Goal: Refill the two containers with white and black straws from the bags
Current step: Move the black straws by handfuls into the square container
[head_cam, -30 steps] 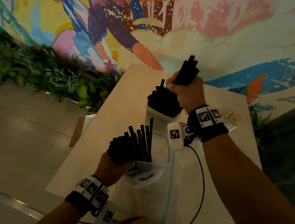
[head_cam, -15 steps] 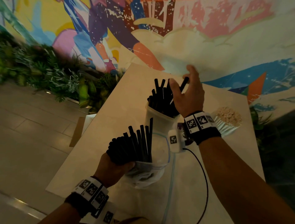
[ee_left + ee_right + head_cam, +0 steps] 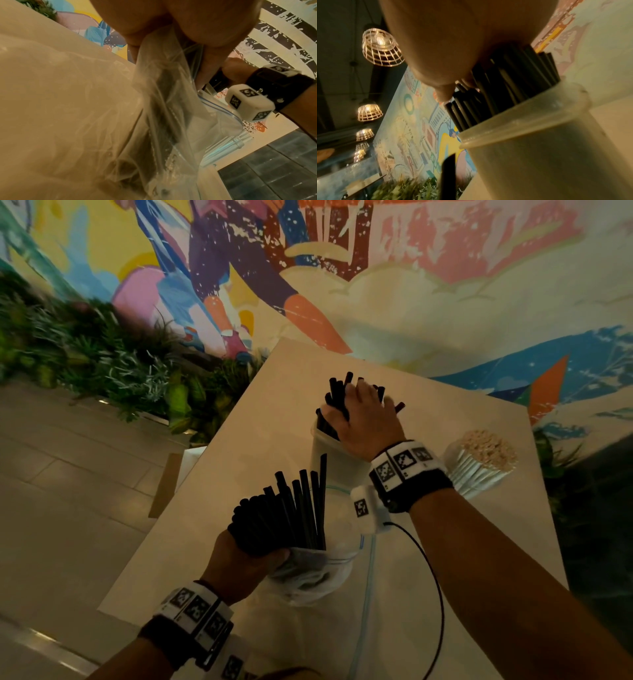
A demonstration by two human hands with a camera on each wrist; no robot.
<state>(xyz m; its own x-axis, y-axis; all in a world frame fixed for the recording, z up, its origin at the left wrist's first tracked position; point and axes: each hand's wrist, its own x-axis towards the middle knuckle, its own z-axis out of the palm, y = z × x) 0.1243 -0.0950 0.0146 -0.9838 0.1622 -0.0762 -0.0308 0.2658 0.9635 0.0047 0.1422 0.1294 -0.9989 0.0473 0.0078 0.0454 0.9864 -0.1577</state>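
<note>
A translucent tub point(image 3: 329, 463) stands mid-table, packed with black straws point(image 3: 337, 395). My right hand point(image 3: 368, 416) lies flat on their tops with straight fingers; in the right wrist view the palm point(image 3: 445, 33) bears on the straw ends point(image 3: 496, 88) above the tub's rim point(image 3: 539, 148). Nearer me, my left hand point(image 3: 239, 563) grips a clear plastic bag point(image 3: 308, 573) round a bundle of black straws point(image 3: 291, 515) that stick up out of it. The left wrist view shows the bag point(image 3: 163, 108) squeezed in my fingers point(image 3: 154, 20). A container of white straws point(image 3: 486, 453) stands to the right.
The beige table point(image 3: 257, 440) ends at the painted wall behind and drops to a tiled floor on the left, where plants point(image 3: 102, 361) and a cardboard box point(image 3: 164, 484) sit. A black cable point(image 3: 435, 577) hangs from my right wrist.
My right hand let a handful of black straws drop into the tub, opened, then came down flat on their tops. The left hand and bag stayed put.
</note>
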